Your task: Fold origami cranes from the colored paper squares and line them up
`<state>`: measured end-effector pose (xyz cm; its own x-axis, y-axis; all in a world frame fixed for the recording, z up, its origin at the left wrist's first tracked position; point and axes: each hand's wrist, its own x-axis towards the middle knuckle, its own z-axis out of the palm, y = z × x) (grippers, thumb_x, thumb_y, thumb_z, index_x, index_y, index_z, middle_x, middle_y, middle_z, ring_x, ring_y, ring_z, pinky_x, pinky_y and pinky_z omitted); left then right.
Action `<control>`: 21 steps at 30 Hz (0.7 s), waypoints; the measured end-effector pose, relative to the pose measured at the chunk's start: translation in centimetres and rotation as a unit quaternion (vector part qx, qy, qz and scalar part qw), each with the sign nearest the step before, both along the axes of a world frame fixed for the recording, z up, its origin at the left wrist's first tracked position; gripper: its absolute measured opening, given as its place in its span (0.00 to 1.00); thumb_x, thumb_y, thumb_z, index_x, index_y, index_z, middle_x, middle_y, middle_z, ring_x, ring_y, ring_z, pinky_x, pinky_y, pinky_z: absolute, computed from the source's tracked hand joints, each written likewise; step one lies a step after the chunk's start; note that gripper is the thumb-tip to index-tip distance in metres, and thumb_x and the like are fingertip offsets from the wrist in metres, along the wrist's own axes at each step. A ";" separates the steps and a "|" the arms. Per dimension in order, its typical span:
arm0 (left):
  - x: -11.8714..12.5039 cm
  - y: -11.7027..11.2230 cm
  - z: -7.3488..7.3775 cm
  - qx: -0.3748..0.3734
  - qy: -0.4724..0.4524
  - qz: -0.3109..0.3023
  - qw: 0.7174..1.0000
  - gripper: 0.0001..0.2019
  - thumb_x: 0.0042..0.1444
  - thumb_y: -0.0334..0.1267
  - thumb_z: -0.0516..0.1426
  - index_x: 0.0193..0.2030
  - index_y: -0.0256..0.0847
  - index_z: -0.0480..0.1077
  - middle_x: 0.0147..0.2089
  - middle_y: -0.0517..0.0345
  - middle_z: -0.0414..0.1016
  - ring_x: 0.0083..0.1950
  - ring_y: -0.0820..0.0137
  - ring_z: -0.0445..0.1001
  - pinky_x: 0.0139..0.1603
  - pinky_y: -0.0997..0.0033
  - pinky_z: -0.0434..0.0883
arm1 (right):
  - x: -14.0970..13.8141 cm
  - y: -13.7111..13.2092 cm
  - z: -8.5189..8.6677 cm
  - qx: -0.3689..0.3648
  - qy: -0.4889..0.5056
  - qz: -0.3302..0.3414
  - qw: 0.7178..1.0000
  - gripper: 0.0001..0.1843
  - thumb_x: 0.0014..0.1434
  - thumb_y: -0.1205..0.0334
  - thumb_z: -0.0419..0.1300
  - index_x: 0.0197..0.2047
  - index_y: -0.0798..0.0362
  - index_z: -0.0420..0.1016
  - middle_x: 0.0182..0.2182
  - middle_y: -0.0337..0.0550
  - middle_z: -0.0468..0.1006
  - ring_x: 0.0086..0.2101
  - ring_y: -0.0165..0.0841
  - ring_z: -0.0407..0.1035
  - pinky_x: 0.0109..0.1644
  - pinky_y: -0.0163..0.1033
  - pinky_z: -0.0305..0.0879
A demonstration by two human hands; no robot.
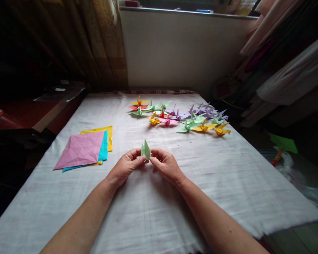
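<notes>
The two hands met low over the middle of the desk, the left hand [127,163] and the right hand [166,164] each with thumb and fingers pinched together on one small folded piece of pale green paper [146,150]. Neither hand was spread; the fingertips nearly met around the paper's lower part, and the forearms reached in from the near edge.

The desk [214,197] filled most of the view, covered with a whitish, wrinkled cloth. Beyond its far edge stood a plain pale wall [185,53], with a patterned, brownish curtain [103,42] to the left of it and hanging cloths [288,81] in dim light at the right.

Paper cranes were gathered over the far centre and right of the desk, close together and in places overlapping. Purple cranes [209,112] crowded the rear right, pale green cranes [187,126] sat in front of them and also farther left, and two yellow cranes [222,131] sat at the near right of the group.

To the left of the hands, well apart from the cranes, lay a loose pile of paper: a creased pink sheet [82,148] on top, with turquoise paper [103,148] and yellow paper [110,137] showing beneath.

Among the cranes was a single pink crane [168,121]. Smallest was the green piece between the hands, held upright with its pointed tip up.
</notes>
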<state>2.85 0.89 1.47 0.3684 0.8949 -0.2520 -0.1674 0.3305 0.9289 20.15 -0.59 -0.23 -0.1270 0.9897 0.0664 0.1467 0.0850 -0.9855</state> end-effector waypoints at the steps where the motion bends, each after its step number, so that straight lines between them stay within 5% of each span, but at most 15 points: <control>1: 0.0 0.0 0.0 0.002 0.005 0.000 1.000 0.25 0.41 0.48 0.72 0.46 0.39 0.78 0.43 0.53 0.81 0.40 0.67 0.77 0.47 0.70 0.70 | 0.0 0.0 0.0 0.000 0.000 -0.001 1.000 0.14 0.56 0.57 0.59 0.43 0.53 0.77 0.32 0.41 0.81 0.31 0.33 0.75 0.36 0.37 0.70; 8: 0.2 -0.1 0.7 0.014 0.032 -0.005 0.999 0.25 0.42 0.49 0.71 0.44 0.37 0.75 0.42 0.53 0.80 0.39 0.68 0.76 0.45 0.70 0.70 | -0.2 0.2 0.0 -0.001 0.013 -0.013 1.000 0.08 0.53 0.58 0.58 0.32 0.52 0.74 0.29 0.39 0.78 0.30 0.31 0.71 0.38 0.37 0.68; 21: 0.8 -0.8 0.8 0.013 0.040 0.019 0.999 0.25 0.39 0.52 0.71 0.37 0.38 0.70 0.36 0.61 0.76 0.35 0.72 0.77 0.38 0.74 0.72 | -0.3 0.2 0.1 -0.029 0.040 -0.018 0.999 0.08 0.51 0.57 0.59 0.32 0.52 0.74 0.28 0.38 0.77 0.30 0.31 0.69 0.37 0.36 0.66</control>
